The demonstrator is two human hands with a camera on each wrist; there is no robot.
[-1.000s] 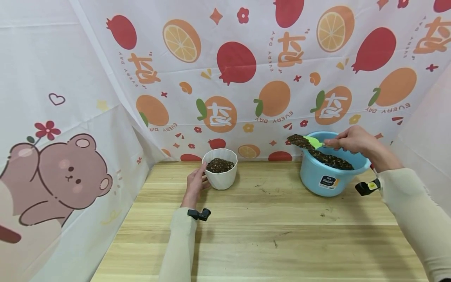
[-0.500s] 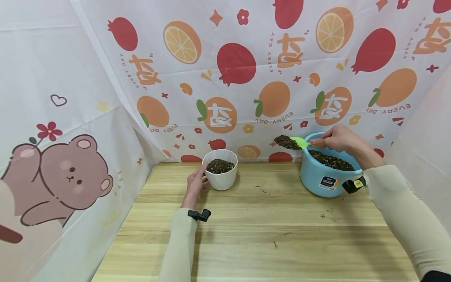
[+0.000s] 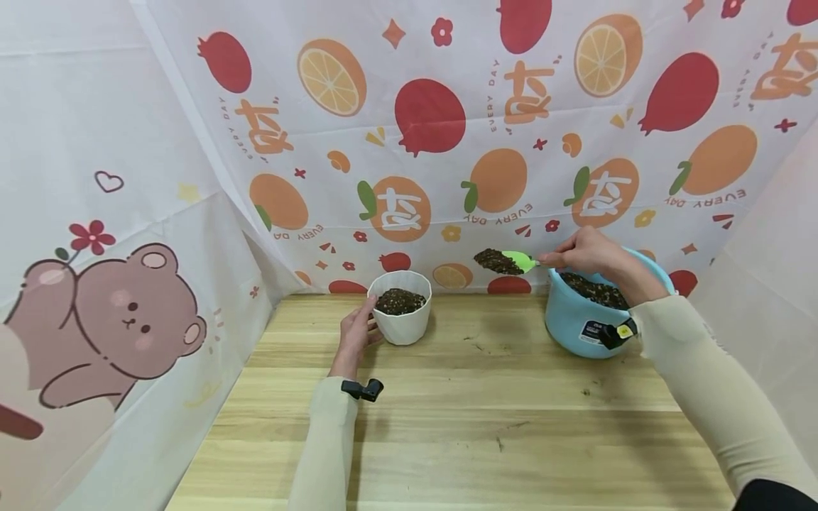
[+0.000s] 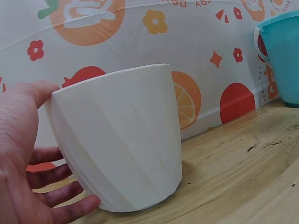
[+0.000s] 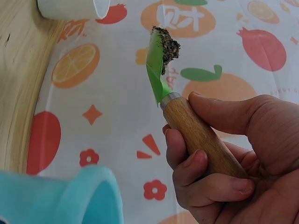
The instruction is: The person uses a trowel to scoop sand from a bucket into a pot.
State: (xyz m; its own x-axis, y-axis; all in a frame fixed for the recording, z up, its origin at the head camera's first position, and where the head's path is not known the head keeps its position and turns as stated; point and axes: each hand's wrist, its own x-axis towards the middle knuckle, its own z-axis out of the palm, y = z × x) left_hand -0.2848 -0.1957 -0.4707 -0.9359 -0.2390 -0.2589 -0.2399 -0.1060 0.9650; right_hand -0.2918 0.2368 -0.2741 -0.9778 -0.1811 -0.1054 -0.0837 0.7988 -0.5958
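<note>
A white flower pot with dark soil in it stands on the wooden table. My left hand is at its left side, thumb at the rim and fingers spread along the wall, as the left wrist view shows. In my right hand I grip the wooden handle of a small hand trowel with a green blade. A heap of soil lies on the blade. The trowel hangs level in the air between the pot and a light blue bucket.
More soil fills part of the bucket, partly hidden behind my right forearm. Small soil crumbs dot the table. A fruit-print cloth hangs right behind the table, with a bear-print cloth on the left.
My right hand has carried the loaded trowel up and left, out from over the bucket toward the pot. My left hand and the pot have stayed in place.
</note>
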